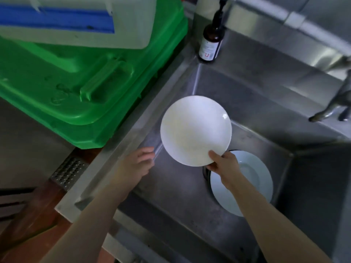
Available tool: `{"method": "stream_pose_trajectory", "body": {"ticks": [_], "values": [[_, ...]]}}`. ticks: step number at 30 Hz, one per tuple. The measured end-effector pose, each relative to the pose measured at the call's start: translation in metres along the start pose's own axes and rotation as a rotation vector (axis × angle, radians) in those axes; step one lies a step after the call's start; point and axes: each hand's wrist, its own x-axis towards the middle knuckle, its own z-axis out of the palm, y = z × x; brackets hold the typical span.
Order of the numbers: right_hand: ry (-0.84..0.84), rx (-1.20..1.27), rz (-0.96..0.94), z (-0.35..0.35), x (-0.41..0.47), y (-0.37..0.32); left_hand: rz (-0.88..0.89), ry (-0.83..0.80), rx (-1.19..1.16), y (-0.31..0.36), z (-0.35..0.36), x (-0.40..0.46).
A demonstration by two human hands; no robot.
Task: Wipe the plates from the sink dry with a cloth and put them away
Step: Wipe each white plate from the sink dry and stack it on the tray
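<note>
while the right hand pinches the near rim of a white plate, thumb on top, plate lifted over the sink, the left hand hangs empty beside it, fingers loosely spread, not touching. second plate lies on the sink floor under the right wrist. no cloth in view (can't dry yet). risk: one-handed rim pinch on a likely wet plate, could slip and drop onto the second plate. green crate sits left.

head | steep downward look | close over sink | wide-angle
</note>
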Motion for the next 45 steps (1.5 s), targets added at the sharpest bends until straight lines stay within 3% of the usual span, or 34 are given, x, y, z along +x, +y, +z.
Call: {"method": "stream_pose_trajectory", "body": {"ticks": [5, 8, 15, 22, 25, 29, 36, 40, 45], "values": [[0.162, -0.379, -0.348, 0.001, -0.065, -0.024, 0.161, 0.042, 0.077, 0.022, -0.010, -0.003], [0.300, -0.520, -0.490, 0.007, -0.112, -0.027, 0.301, 0.070, -0.036, 0.039, -0.019, -0.015], [0.536, -0.569, -0.841, 0.032, -0.218, -0.037, 0.752, -0.101, 0.031, 0.080, -0.053, -0.059], [0.678, -0.666, -1.202, 0.032, -0.280, -0.040, 1.057, 0.038, 0.088, 0.096, -0.077, -0.087], [0.772, -0.659, -1.202, 0.028, -0.293, -0.035, 1.127, -0.006, 0.168, 0.093, -0.077, -0.095], [0.827, -0.582, -1.185, 0.022, -0.303, -0.027, 1.073, -0.116, 0.098, 0.088, -0.066, -0.105], [0.898, -0.567, -1.134, 0.004, -0.313, -0.011, 1.098, -0.170, 0.124, 0.085, -0.047, -0.114], [0.879, -0.575, -1.134, -0.005, -0.318, -0.004, 1.134, -0.154, 0.199, 0.084, -0.041, -0.120], [0.757, -0.339, -0.944, -0.030, -0.322, -0.008, 1.122, -0.040, 0.280, 0.083, -0.023, -0.133]]}}
